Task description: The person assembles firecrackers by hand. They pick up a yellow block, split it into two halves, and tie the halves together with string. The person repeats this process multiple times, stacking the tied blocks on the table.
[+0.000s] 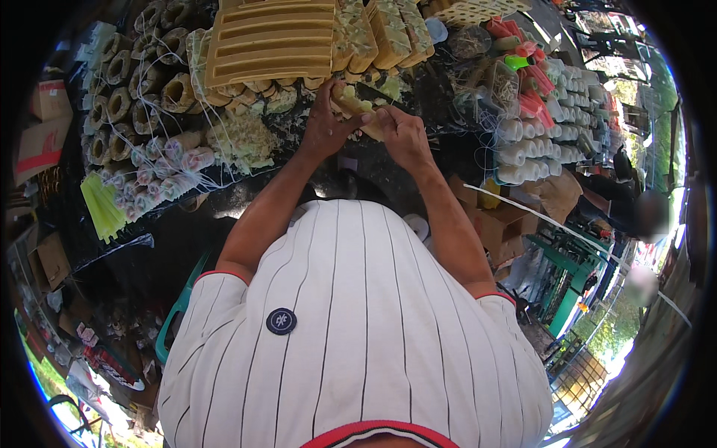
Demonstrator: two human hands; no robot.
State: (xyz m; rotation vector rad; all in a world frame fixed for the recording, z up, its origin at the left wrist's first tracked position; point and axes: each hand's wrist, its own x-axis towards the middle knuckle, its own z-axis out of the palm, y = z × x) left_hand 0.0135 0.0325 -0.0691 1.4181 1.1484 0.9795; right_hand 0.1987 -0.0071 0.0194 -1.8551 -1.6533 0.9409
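Note:
Above the near edge of the dark workbench, both my hands are closed on a tan cardboard-like piece (348, 95) with pale yellow, crumbly material on it. My left hand (324, 125) grips its left side, fingers wrapped round. My right hand (404, 136) pinches the right end, thumb and fingertips together. The exact kind of piece cannot be made out, as my fingers cover much of it. Just beyond my left hand lies a stack of tan slotted trays (272, 45). Long tan blocks with greenish, crumbly tops (388, 37) stand beyond the held piece.
Left on the bench are bundled hollow tan tubes (119, 104), yellow-green strips (99, 205) and a heap of pale shreds (240, 140). White rolls (515, 153) and red bundles (534, 104) stand right. Cardboard boxes (502, 231) sit below the bench's right side. Another person is at far right.

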